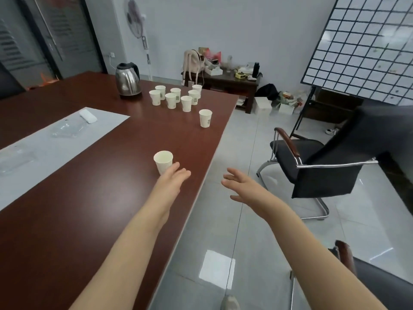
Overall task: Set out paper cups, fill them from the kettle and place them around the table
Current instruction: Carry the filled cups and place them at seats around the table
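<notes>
A white paper cup (pixel 163 161) stands upright on the dark red table (pixel 89 209), close to its right edge. My left hand (pixel 172 179) is right behind it, fingers straight and loosely apart, touching or nearly touching the cup's base. My right hand (pixel 239 183) hovers open past the table edge, over the floor. Another single cup (pixel 205 118) stands farther along the edge. Several more cups (pixel 176 97) cluster at the far end beside a steel kettle (pixel 128 79).
A grey runner (pixel 44 144) with clear plastic wrap and a folded white cloth (pixel 88 116) lies along the table's middle. Two black chairs (pixel 317 166) stand to the right on the tiled floor. A cluttered side table (pixel 223 80) and a grid board (pixel 366 45) are at the back.
</notes>
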Motion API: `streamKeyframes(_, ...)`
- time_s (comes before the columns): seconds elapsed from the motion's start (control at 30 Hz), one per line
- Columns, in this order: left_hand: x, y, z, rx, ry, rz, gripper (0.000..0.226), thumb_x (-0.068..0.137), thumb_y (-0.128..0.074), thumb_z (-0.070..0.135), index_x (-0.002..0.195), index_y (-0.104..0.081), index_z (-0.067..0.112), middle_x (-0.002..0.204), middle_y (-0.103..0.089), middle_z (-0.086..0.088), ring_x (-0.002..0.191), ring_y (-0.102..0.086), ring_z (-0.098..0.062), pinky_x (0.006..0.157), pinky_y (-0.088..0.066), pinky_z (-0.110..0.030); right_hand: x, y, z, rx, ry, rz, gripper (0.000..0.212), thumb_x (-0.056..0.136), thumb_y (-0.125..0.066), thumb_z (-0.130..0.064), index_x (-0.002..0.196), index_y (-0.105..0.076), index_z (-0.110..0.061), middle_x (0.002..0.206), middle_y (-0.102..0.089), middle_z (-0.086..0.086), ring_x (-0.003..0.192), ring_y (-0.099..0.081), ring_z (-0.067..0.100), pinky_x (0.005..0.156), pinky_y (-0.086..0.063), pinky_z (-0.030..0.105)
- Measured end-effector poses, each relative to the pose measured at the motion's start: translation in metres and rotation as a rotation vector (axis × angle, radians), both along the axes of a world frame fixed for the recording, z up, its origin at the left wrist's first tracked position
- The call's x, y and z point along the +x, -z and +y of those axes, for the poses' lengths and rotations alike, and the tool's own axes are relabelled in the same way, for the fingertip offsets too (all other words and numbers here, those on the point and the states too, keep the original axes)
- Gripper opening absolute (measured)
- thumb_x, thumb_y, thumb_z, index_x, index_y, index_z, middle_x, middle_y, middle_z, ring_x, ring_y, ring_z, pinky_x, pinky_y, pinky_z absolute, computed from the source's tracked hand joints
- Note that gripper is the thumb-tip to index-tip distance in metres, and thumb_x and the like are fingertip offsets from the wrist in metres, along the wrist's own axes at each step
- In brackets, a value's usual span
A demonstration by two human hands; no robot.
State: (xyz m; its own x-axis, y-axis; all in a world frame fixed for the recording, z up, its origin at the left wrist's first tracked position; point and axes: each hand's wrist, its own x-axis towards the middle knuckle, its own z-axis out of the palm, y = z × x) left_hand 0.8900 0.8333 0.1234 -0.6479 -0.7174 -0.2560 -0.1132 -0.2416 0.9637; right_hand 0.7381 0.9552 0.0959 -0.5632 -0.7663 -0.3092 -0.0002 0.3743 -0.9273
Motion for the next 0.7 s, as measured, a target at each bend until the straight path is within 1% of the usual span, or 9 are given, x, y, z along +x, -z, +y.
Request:
streamKeyframes(0.1, -0.069, -0.007, -0.020, -0.019, -0.084, -0.004, 0.052, 0.093, -0.057, 0.021, 0.142, -0.040, 0.022, 0.124, -0.053, 0.005, 0.128, -0.046, -0.014, 0.112, -0.031, -0.035, -0.073, -0.006, -0.023, 0.008, -0.042, -0.007, 0.063, 0.094, -0.055, -0.030, 0.149, -0.025, -0.023, 0.150, -0.036, -0.002, 0.131, -0.040, 0.013, 0.108, -0.038, 0.036)
streamKeyframes(0.17, -0.108, -0.016, -0.033, -0.033, -0.118, -0.006, 0.052, 0.093, -0.057, 0.022, 0.142, -0.040, 0.023, 0.123, -0.054, 0.006, 0.127, -0.046, -0.013, 0.114, -0.030, -0.037, -0.118, -0.015, -0.039, 0.019, -0.064, 0.018, 0.061, 0.094, -0.055, -0.030, 0.148, -0.027, -0.023, 0.148, -0.037, -0.001, 0.130, -0.041, 0.012, 0.107, -0.039, 0.036)
streamKeyframes(0.23, -0.152, -0.018, -0.050, -0.049, -0.150, -0.009, 0.053, 0.093, -0.057, 0.021, 0.143, -0.039, 0.023, 0.126, -0.054, 0.006, 0.124, -0.047, -0.011, 0.114, -0.029, -0.038, -0.170, -0.023, -0.062, 0.006, -0.088, 0.030, 0.058, 0.094, -0.055, -0.030, 0.146, -0.030, -0.024, 0.147, -0.039, -0.001, 0.128, -0.042, 0.012, 0.106, -0.040, 0.036)
streamKeyframes(0.3, -0.176, -0.021, -0.063, -0.054, -0.169, -0.019, 0.054, 0.093, -0.057, 0.021, 0.144, -0.037, 0.023, 0.131, -0.052, 0.005, 0.121, -0.047, -0.009, 0.114, -0.029, -0.037, -0.201, -0.030, -0.081, -0.010, -0.090, 0.018, 0.056, 0.094, -0.055, -0.029, 0.145, -0.031, -0.024, 0.146, -0.041, -0.001, 0.128, -0.043, 0.012, 0.105, -0.041, 0.035)
streamKeyframes(0.47, -0.248, -0.017, -0.118, -0.068, -0.303, -0.046, 0.055, 0.094, -0.054, 0.020, 0.145, -0.035, 0.020, 0.137, -0.049, 0.002, 0.130, -0.044, -0.013, 0.113, -0.030, -0.034, -0.281, -0.030, -0.152, -0.046, -0.163, -0.011, 0.059, 0.094, -0.056, -0.027, 0.146, -0.031, -0.021, 0.141, -0.044, -0.003, 0.126, -0.045, 0.011, 0.106, -0.041, 0.038)
streamKeyframes(0.5, -0.256, -0.017, -0.126, -0.066, -0.319, -0.051, 0.055, 0.094, -0.055, 0.020, 0.145, -0.035, 0.020, 0.140, -0.048, 0.001, 0.131, -0.043, -0.014, 0.112, -0.031, -0.033, -0.288, -0.032, -0.160, -0.049, -0.173, -0.008, 0.059, 0.093, -0.058, -0.027, 0.145, -0.031, -0.021, 0.137, -0.046, -0.005, 0.125, -0.046, 0.012, 0.106, -0.040, 0.039)
streamKeyframes(0.57, -0.294, -0.010, -0.160, -0.054, -0.373, -0.043, 0.055, 0.092, -0.056, 0.021, 0.143, -0.038, 0.021, 0.142, -0.047, 0.000, 0.131, -0.044, -0.014, 0.109, -0.032, -0.032, -0.322, -0.029, -0.199, -0.063, -0.210, -0.003, 0.056, 0.092, -0.059, -0.025, 0.142, -0.035, -0.023, 0.122, -0.052, -0.012, 0.119, -0.048, 0.010, 0.107, -0.040, 0.041)
streamKeyframes(0.6, -0.311, -0.008, -0.175, -0.049, -0.400, -0.036, 0.055, 0.091, -0.057, 0.022, 0.143, -0.039, 0.021, 0.143, -0.047, -0.001, 0.131, -0.044, -0.015, 0.109, -0.032, -0.032, -0.338, -0.029, -0.216, -0.067, -0.221, 0.004, 0.055, 0.092, -0.060, -0.025, 0.141, -0.036, -0.023, 0.119, -0.052, -0.013, 0.117, -0.049, 0.010, 0.106, -0.040, 0.041)
streamKeyframes(0.7, -0.368, -0.007, -0.224, -0.052, -0.441, -0.018, 0.057, 0.090, -0.056, 0.024, 0.143, -0.037, 0.022, 0.144, -0.045, 0.000, 0.132, -0.042, -0.015, 0.110, -0.032, -0.035, -0.389, -0.030, -0.273, -0.068, -0.235, 0.031, 0.061, 0.089, -0.062, -0.027, 0.143, -0.034, -0.022, 0.137, -0.046, -0.003, 0.122, -0.048, 0.013, 0.103, -0.043, 0.039)
